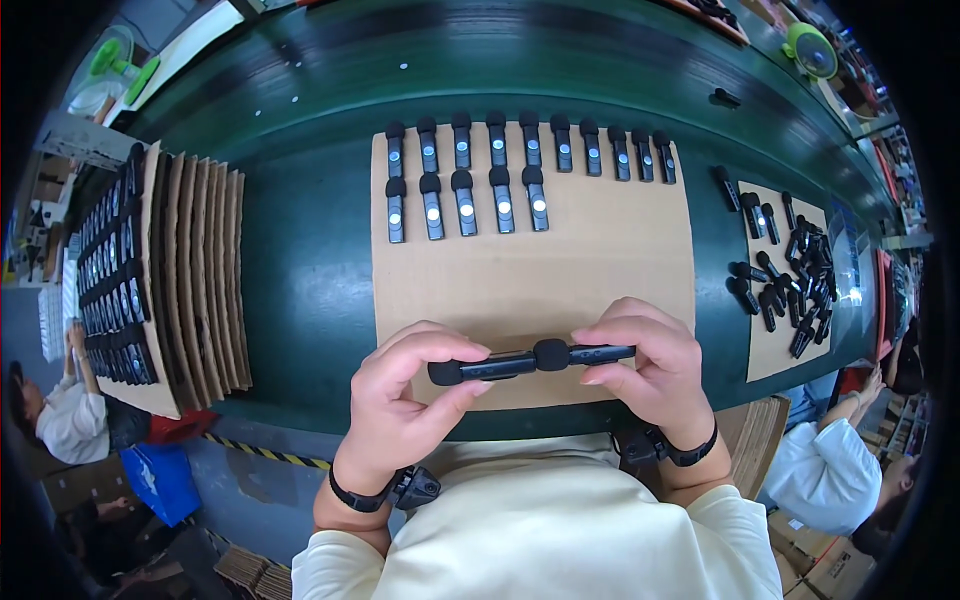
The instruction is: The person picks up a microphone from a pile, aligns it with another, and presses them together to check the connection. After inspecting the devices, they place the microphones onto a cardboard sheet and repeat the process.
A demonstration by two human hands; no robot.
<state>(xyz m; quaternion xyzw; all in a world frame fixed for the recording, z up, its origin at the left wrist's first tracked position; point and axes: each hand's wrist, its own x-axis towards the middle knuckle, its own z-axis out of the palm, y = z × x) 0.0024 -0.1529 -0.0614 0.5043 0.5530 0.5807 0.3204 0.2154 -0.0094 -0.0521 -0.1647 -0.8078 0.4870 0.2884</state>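
Note:
Between finger and thumb, my left hand pinches a small black clip-on microphone with a round foam tip at its left end. My right hand grips a second black microphone the same way, its foam tip pointing left. Held level, end to end, the pair look to be touching or nearly so. Both hands are above the near edge of a cardboard sheet. Two rows of like microphones lie on its far half, foam tips away from me; the far row is longer.
Loose microphones lie heaped on a cardboard piece at right. At left, cardboard sheets stand beside a board of lined-up microphones. The green table runs beneath everything. Other people sit at left and right.

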